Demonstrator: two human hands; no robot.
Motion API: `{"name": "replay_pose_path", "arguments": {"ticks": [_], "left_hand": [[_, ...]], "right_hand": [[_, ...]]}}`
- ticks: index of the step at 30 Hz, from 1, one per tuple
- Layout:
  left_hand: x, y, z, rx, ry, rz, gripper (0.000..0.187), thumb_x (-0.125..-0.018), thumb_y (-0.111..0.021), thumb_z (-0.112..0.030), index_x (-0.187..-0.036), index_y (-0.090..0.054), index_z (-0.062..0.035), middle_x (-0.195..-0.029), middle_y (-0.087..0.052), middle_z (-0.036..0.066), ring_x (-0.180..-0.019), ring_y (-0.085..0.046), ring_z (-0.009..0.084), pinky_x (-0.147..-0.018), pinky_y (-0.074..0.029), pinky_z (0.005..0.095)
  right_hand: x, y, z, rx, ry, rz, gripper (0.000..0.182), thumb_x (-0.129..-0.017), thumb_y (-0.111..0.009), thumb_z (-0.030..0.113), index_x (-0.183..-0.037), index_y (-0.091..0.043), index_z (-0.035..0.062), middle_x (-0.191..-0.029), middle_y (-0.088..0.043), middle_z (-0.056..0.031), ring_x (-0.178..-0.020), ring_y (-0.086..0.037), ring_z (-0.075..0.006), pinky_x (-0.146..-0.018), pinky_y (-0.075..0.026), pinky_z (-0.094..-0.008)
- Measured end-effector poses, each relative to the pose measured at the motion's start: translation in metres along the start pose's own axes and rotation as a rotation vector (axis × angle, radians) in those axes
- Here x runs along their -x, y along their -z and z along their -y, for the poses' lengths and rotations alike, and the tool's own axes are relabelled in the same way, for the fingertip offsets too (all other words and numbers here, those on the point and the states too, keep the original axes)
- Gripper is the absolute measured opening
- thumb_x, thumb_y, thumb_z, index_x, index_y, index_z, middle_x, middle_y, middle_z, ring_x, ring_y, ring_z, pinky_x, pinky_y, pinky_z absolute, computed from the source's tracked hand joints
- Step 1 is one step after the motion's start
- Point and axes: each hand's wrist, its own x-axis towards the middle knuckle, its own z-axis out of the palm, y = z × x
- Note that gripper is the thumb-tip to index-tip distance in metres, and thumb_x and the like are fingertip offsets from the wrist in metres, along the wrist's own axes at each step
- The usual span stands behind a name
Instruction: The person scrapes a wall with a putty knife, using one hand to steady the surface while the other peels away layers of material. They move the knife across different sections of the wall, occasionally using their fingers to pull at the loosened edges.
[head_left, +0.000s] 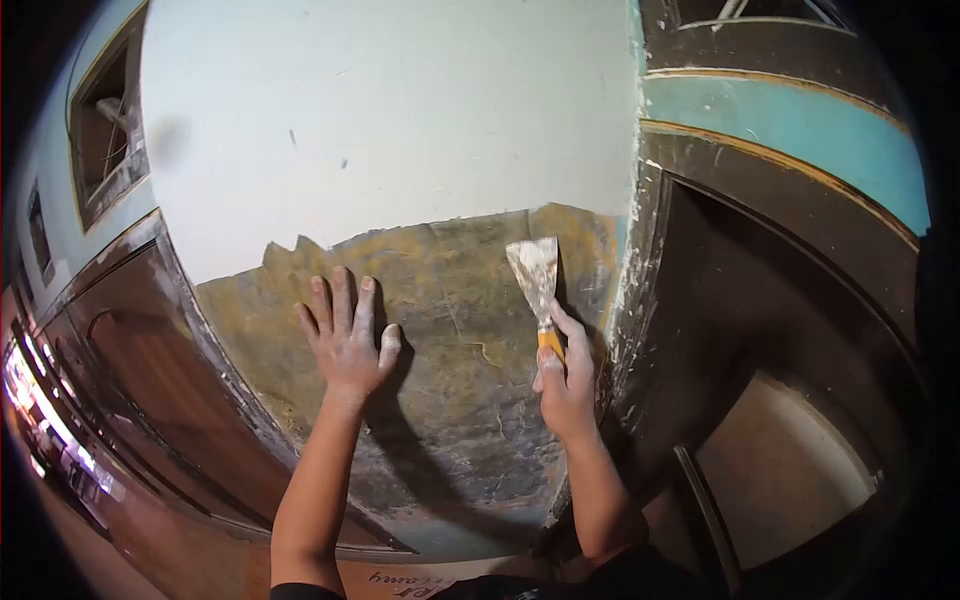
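My left hand lies with fingers spread against the bare, stained part of the wall, a little below the ragged edge of the white paint. In my right hand is a putty knife, gripped by its yellow handle. Its blade is smeared with white and points up, close over the bare patch just under the paint edge. Between my hands the exposed surface shows cracks and brown and yellow stains.
Dark wooden door frames flank the wall, their edges speckled with white paint. At right is a dark doorway, with a turquoise band above it. A brown door stands at left. Printed cardboard lies below.
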Motion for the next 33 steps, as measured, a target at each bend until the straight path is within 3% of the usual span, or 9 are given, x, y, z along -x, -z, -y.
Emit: {"name": "replay_pose_path", "arguments": {"ticks": [4,6,13,15,18,22,29,31,33], "left_hand": [[0.007,-0.002,0.000,-0.001,0.007,0.020,0.069,-0.086,-0.059,-0.048,-0.147,-0.050,-0.0186,-0.165,-0.025,0.013,-0.153,-0.012,0.0405,-0.114,-0.011,0.0706],[0.006,-0.003,0.002,-0.025,-0.038,-0.006,0.066,-0.093,-0.048,-0.049,-0.146,-0.049,-0.0097,-0.161,-0.030,0.019,-0.151,-0.016,0.0451,-0.116,-0.008,0.0669],[0.007,-0.003,0.001,-0.017,-0.046,-0.028,0.065,-0.094,-0.048,-0.050,-0.146,-0.049,-0.0111,-0.162,-0.028,0.018,-0.151,-0.015,0.0447,-0.116,-0.009,0.0682],[0.007,-0.002,0.000,0.002,-0.030,-0.018,0.061,-0.094,-0.049,-0.050,-0.144,-0.053,-0.0149,-0.162,-0.027,0.018,-0.151,-0.014,0.0449,-0.115,-0.009,0.0690],[0.009,-0.004,0.003,0.029,-0.029,0.011,0.060,-0.083,-0.064,-0.045,-0.141,-0.057,-0.0323,-0.164,-0.023,0.015,-0.151,-0.014,0.0465,-0.110,-0.017,0.0751],[0.008,-0.003,0.002,0.012,-0.045,0.017,0.059,-0.083,-0.066,-0.045,-0.140,-0.057,-0.0380,-0.164,-0.023,0.016,-0.150,-0.013,0.0481,-0.109,-0.017,0.0760],[-0.002,0.016,0.021,0.054,-0.181,0.075,0.059,-0.084,-0.063,-0.045,-0.141,-0.057,-0.0274,-0.163,-0.022,0.022,-0.150,-0.010,0.0512,-0.112,-0.010,0.0741],[-0.013,0.022,0.044,-0.022,-0.194,0.092,0.063,-0.084,-0.063,-0.046,-0.142,-0.056,-0.0229,-0.163,-0.022,0.021,-0.151,-0.010,0.0490,-0.113,-0.006,0.0731],[-0.033,0.031,0.072,-0.034,-0.146,0.073,0.067,-0.082,-0.066,-0.047,-0.145,-0.053,-0.0281,-0.165,-0.022,0.015,-0.153,-0.009,0.0425,-0.113,-0.010,0.0723]], "right_hand": [[0.001,-0.009,-0.001,-0.037,0.007,-0.008,0.049,-0.100,-0.045,0.007,-0.148,-0.040,0.0046,-0.083,-0.052,0.0003,-0.063,-0.043,-0.0060,-0.059,-0.041,-0.0235],[-0.005,-0.013,0.006,-0.025,0.021,-0.016,0.049,-0.100,-0.045,0.007,-0.148,-0.040,0.0049,-0.082,-0.052,0.0001,-0.063,-0.044,-0.0062,-0.059,-0.041,-0.0238],[0.018,-0.019,-0.018,0.035,0.023,-0.026,0.049,-0.097,-0.047,0.007,-0.146,-0.042,0.0043,-0.081,-0.055,-0.0016,-0.065,-0.047,-0.0081,-0.062,-0.044,-0.0265],[0.024,-0.018,-0.020,0.005,-0.041,0.003,0.049,-0.097,-0.047,0.007,-0.146,-0.042,0.0036,-0.082,-0.055,-0.0021,-0.066,-0.048,-0.0076,-0.062,-0.044,-0.0256],[0.024,-0.020,-0.009,-0.015,-0.054,0.003,0.049,-0.097,-0.047,0.008,-0.146,-0.042,0.0034,-0.081,-0.055,-0.0018,-0.065,-0.048,-0.0069,-0.060,-0.043,-0.0246],[0.004,-0.031,0.004,0.013,0.007,0.011,0.048,-0.098,-0.048,0.008,-0.145,-0.043,0.0034,-0.080,-0.057,-0.0038,-0.065,-0.049,-0.0086,-0.062,-0.044,-0.0256],[0.005,-0.047,0.012,0.088,0.050,0.003,0.046,-0.097,-0.049,0.007,-0.143,-0.045,0.0035,-0.084,-0.060,-0.0078,-0.068,-0.052,-0.0113,-0.067,-0.047,-0.0280],[0.015,-0.050,0.001,0.115,0.012,0.013,0.045,-0.098,-0.049,0.008,-0.143,-0.046,0.0035,-0.085,-0.060,-0.0076,-0.068,-0.052,-0.0116,-0.068,-0.047,-0.0280],[0.008,-0.058,0.008,0.117,-0.001,0.001,0.045,-0.098,-0.048,0.009,-0.143,-0.045,0.0037,-0.085,-0.060,-0.0074,-0.068,-0.052,-0.0115,-0.068,-0.047,-0.0283]]}}
